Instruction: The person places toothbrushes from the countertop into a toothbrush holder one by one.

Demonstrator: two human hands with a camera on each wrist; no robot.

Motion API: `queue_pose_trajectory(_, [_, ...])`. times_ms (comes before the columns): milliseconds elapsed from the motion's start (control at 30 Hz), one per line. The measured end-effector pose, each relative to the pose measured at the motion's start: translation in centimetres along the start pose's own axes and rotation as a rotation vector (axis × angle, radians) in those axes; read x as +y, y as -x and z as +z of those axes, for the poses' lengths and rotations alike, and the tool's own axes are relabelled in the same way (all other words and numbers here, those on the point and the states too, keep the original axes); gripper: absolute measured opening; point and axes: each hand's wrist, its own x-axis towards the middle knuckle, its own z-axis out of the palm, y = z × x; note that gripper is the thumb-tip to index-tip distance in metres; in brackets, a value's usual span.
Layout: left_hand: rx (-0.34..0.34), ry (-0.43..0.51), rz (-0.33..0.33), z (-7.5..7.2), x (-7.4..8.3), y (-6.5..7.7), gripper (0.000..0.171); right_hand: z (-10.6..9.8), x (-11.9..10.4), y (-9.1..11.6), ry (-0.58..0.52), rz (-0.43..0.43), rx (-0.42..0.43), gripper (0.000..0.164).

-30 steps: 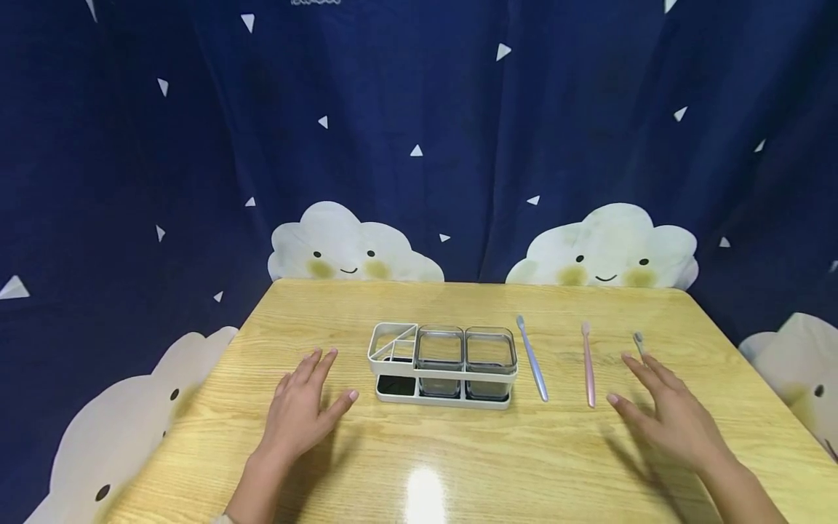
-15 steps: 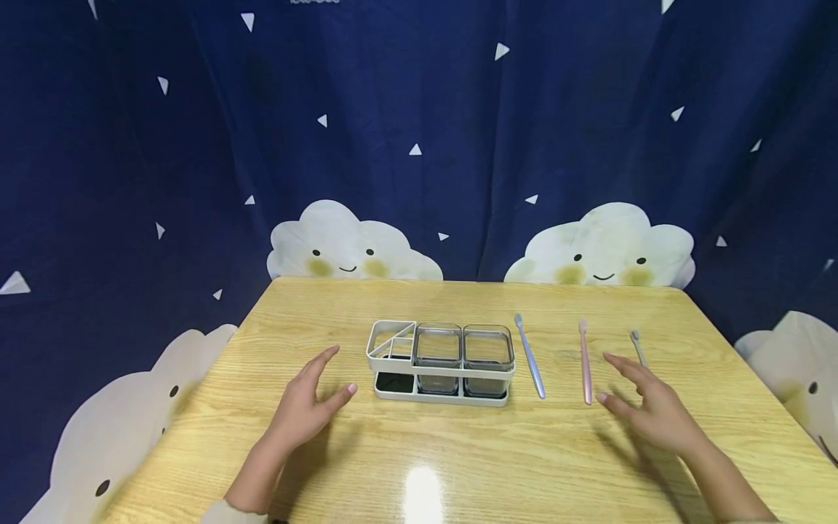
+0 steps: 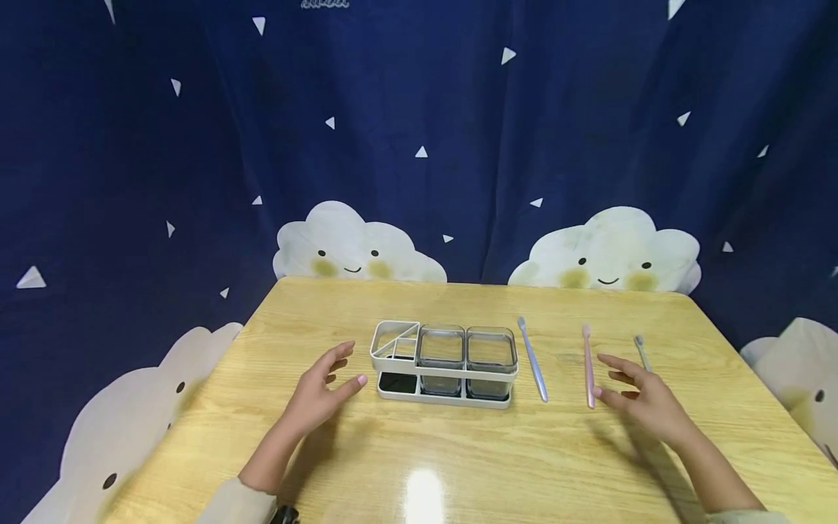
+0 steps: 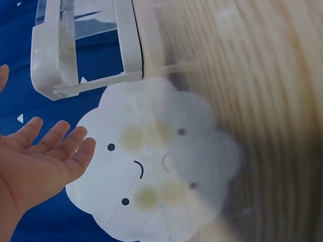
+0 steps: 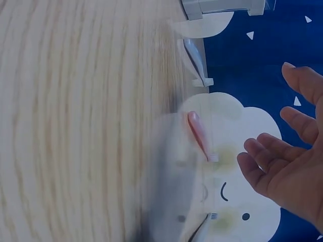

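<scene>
At far left, a blue curtain (image 3: 393,80) printed with white clouds drops beside the worktop (image 3: 366,451) and also closes off its far edge. The left hand (image 3: 317,398) hangs just left of the holder, thumb spread from the lightly bent fingers; these are released, with no item in grasp. A pale sleeve (image 3: 237,502) covers the forearm.

The white holder (image 3: 444,372) stands at mid-worktop. Its left section is split by a diagonal divider and smaller partitions; its centre and right sections each contain a clear cup, the left cup (image 3: 440,355) and the right cup (image 3: 491,356). The front rail crosses before both cups.

Just right of the holder lies the blue toothbrush (image 3: 533,362), head toward the far edge. Next, well apart, lies the pink toothbrush (image 3: 588,364), similarly aligned. The right hand (image 3: 647,405) hangs beside its handle end, fingers slightly bent and released. At far right, the grey-green toothbrush (image 3: 641,348) is partly obstructed: in the head view, this hand hides its lower handle.
</scene>
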Motion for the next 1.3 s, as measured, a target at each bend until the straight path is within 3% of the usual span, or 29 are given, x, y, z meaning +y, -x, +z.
queue_pose_trajectory(367, [-0.053,0.246,-0.029,0.1,-0.1,-1.4,0.056,0.0,0.7,-1.2,-0.148,0.036,-0.043,0.058])
queue_pose_trajectory(933, [-0.101,0.387,-0.018,1.1,-1.4,-3.0,0.058,1.7,1.8,-3.1,-0.251,0.037,-0.067,0.057])
queue_pose_trajectory(1300, [-0.150,0.460,-0.063,1.5,-1.3,-3.9,0.064,2.1,2.3,-4.0,-0.351,0.075,-0.091,0.062])
